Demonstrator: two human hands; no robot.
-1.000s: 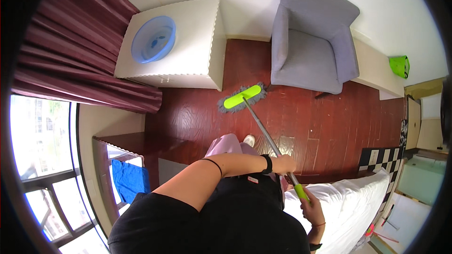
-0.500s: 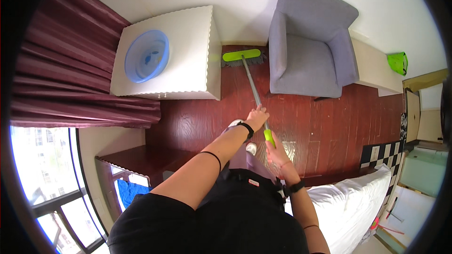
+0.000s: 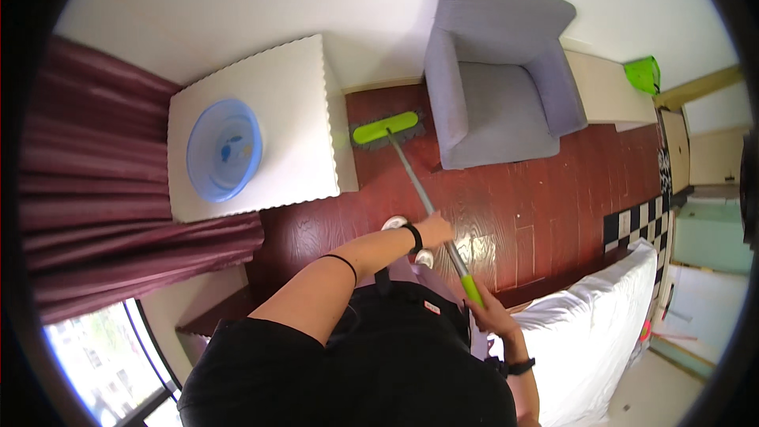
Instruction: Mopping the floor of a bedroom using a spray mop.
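A flat mop [image 3: 385, 128] with a bright green head and grey fringe lies on the dark red wooden floor, between the white cabinet and the grey armchair. Its grey pole slants back toward me. My left hand [image 3: 434, 231] is closed round the middle of the pole. Lower down, my right hand [image 3: 492, 315] grips the pole's end by the green handle section. Part of the right fingers is hidden behind the handle.
A white cabinet [image 3: 285, 122] with a translucent blue basin [image 3: 224, 150] on top stands left of the mop head. The grey armchair [image 3: 506, 103] is to its right. A white-covered bed [image 3: 577, 332] lies at my right, purple curtains [image 3: 118, 166] hang at the left.
The mop head has come back from the wall toward me, and its angle has tilted slightly. Both hands have drawn back with the pole, keeping their grip. The view has shifted too.
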